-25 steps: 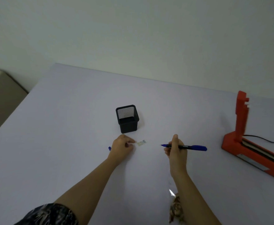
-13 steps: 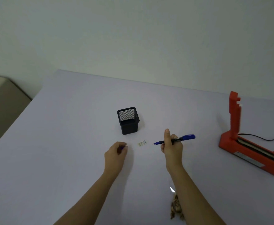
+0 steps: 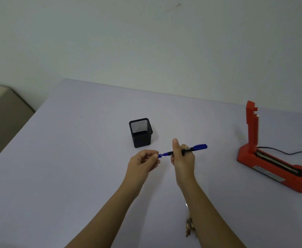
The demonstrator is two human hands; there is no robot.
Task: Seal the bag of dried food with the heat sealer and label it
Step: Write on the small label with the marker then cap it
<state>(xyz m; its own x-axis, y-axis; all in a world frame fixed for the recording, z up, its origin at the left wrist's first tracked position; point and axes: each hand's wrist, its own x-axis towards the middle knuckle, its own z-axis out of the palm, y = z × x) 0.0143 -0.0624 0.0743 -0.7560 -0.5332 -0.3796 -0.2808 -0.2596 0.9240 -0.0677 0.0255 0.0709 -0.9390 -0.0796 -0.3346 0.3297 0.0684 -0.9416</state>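
The bag of dried food (image 3: 189, 227) lies on the desk (image 3: 75, 158) close to the person, mostly hidden under the right forearm, so only a brown clump of its contents and a glint of clear film show. Above it, the right hand (image 3: 183, 158) is closed around a blue marker (image 3: 186, 150) held level over the desk, thumb raised, the marker's blue end pointing right. The left hand (image 3: 143, 161) pinches a small blue cap (image 3: 159, 155) between thumb and fingertips, just beside the marker's tip; whether cap and tip touch cannot be told. Beyond the hands stands a black mesh pen cup (image 3: 140, 132), upright. Well to the right sits the red heat sealer (image 3: 271, 161), its arm lifted upright and a black cable (image 3: 289, 152) trailing off right. The desk is a plain pale lavender-grey surface, set against a bare off-white wall (image 3: 146, 42), with a beige piece of furniture (image 3: 1, 111) at the left edge
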